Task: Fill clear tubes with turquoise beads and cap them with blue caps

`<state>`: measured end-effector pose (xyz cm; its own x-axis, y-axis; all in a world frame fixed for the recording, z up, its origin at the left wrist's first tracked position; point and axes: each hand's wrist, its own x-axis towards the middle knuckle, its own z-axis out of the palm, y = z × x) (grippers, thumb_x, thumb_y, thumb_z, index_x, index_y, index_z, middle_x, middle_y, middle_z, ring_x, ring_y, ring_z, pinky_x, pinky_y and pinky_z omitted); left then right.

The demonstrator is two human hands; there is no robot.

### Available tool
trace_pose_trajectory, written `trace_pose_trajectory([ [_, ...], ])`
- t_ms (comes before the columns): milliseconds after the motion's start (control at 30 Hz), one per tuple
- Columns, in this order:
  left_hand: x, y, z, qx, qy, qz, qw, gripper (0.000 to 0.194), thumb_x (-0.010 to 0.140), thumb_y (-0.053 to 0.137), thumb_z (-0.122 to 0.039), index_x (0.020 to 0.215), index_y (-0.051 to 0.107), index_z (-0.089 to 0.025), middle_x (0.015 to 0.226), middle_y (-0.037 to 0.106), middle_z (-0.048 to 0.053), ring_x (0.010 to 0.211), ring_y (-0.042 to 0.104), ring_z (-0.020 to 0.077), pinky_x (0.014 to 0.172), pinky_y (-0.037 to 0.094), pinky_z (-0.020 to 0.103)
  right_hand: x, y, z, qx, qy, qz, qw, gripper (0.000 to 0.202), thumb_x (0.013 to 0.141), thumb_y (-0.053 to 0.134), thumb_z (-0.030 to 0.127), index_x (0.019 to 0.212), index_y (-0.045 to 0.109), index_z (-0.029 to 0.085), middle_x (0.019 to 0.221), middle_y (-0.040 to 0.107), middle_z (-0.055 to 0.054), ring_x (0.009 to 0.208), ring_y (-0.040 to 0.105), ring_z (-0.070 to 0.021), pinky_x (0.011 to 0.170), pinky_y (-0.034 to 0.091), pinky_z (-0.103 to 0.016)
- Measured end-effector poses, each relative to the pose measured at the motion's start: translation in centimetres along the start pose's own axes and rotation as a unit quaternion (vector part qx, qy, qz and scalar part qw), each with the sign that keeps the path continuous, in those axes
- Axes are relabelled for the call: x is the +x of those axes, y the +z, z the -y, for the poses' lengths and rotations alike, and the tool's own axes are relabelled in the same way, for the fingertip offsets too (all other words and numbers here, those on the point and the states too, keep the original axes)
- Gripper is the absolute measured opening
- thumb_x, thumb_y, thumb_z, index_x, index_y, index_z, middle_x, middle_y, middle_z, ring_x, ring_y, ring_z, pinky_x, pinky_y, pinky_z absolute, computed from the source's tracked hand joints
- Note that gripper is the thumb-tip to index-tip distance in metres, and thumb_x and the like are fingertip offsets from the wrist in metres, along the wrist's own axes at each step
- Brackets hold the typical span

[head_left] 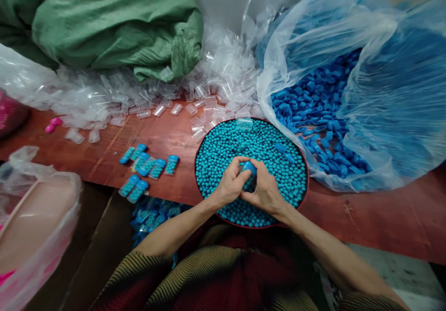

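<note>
My left hand (230,183) and my right hand (265,188) meet over a round, red-rimmed tray (308,181) of turquoise beads (223,146). Between them is a small container with a blue cap (248,168), gripped by the fingers of both; its lower part is mostly hidden. Two loose blue caps (280,147) and a clear empty container (244,124) lie on the beads. Left of the tray, several bead-filled containers with blue caps (172,164) rest on the reddish table (181,139).
Clear empty containers (159,110) are heaped along the back beneath a green sack (118,23). A plastic bag (390,116) of blue caps (313,102) stands right. More filled containers (151,218) sit below the table edge. Pink pieces (53,124) and a plastic-lined bin (75,195) are left.
</note>
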<state>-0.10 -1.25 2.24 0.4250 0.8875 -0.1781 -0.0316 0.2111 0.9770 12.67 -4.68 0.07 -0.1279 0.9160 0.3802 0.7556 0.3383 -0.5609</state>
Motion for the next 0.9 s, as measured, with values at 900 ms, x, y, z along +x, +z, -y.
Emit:
trace_pose_trajectory([
  [900,0.2,-11.7,-1.1,0.62,0.088,-0.237,0.742,0.035,0.089,0.045,-0.028,0.119,0.056,-0.013,0.108,0.061,0.015,0.102,0.055,0.0283,0.09,0.044,0.042,4.4,-5.5,-7.4,-0.395,0.166,0.131,0.894,0.028,0.089,0.049,0.034,0.105,0.06,0.014,0.094,0.065,-0.013,0.077,0.058,-0.0238,0.055,0.032,-0.03],
])
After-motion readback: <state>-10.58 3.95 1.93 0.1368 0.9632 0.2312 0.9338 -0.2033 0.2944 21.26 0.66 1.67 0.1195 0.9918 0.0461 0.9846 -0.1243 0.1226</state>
